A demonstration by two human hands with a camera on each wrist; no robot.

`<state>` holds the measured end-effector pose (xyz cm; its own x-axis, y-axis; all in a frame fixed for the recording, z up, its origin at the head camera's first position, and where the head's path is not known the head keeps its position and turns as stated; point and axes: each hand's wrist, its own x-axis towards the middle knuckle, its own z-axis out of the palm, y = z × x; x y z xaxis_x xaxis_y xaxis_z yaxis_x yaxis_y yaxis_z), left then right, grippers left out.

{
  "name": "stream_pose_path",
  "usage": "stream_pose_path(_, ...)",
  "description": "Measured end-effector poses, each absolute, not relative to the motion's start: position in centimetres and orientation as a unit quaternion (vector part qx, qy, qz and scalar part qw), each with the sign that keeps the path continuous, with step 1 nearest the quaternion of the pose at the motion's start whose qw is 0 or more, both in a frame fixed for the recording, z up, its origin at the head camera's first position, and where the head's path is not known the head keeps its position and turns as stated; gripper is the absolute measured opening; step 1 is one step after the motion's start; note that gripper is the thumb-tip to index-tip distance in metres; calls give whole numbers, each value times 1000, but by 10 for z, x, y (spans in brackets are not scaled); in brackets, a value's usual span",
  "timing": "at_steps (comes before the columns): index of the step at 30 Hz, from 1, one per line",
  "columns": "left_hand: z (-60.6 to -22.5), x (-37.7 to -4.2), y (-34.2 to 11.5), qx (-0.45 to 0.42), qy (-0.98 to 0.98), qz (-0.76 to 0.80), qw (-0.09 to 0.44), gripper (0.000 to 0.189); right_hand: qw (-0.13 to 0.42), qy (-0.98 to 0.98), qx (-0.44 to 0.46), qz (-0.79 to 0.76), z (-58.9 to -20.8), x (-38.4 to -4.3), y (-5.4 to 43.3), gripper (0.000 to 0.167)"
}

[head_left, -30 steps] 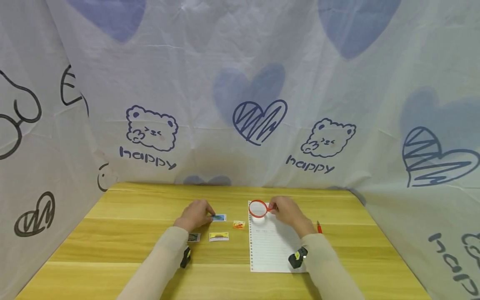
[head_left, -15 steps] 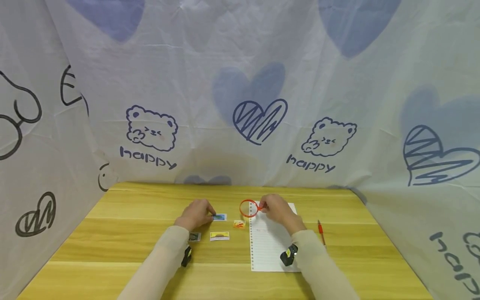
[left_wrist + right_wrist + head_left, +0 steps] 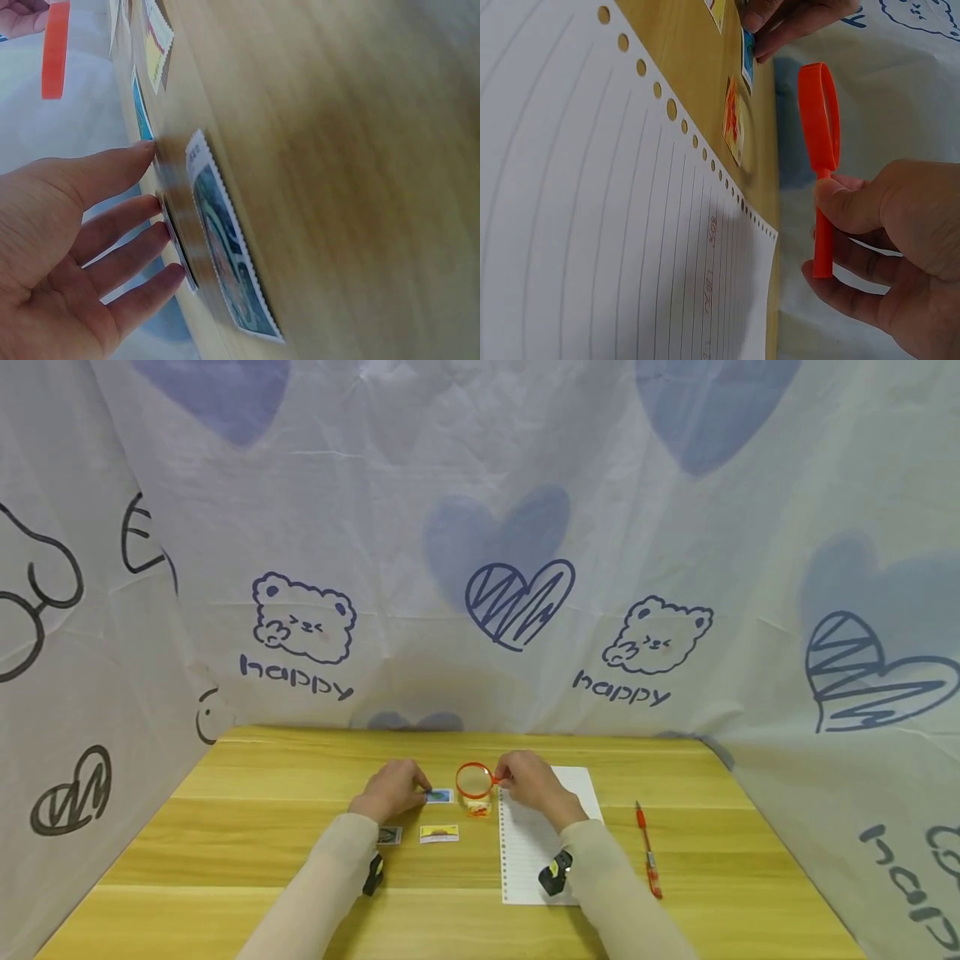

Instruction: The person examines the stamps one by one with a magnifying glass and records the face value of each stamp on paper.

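Note:
In my right hand [image 3: 528, 781] I hold a red magnifying glass [image 3: 819, 120] by its handle, pinched between thumb and fingers. Its round lens is raised above the table, just behind an orange-and-yellow stamp [image 3: 478, 809]. My left hand [image 3: 392, 789] rests on the table with fingers loosely spread, the thumb tip touching the left end of a blue stamp [image 3: 441, 796]. Beside its other fingertips in the left wrist view lies another thin stamp [image 3: 178, 247], seen edge-on. Nearer to me lie a yellow stamp [image 3: 438, 834] and a dark green stamp [image 3: 232, 247].
A lined sheet of paper [image 3: 536, 860] with punched holes lies under my right forearm, bearing faint red writing. To its right is a red pen [image 3: 648, 852]. A white printed cloth [image 3: 450, 677] hangs behind the wooden table [image 3: 225, 860].
My right hand has carried the magnifying glass leftward, from over the paper to beside the orange-and-yellow stamp. More of the pen is uncovered. My left hand has stayed in place.

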<state>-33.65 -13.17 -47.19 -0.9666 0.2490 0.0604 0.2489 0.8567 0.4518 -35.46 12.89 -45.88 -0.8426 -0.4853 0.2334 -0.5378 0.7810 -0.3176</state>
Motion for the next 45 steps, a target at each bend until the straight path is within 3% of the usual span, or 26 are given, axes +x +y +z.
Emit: stream_pose_path(45,-474,-337,-130,130,961,243,-5,13,38,-942,273,190,-471,-356,102,7)
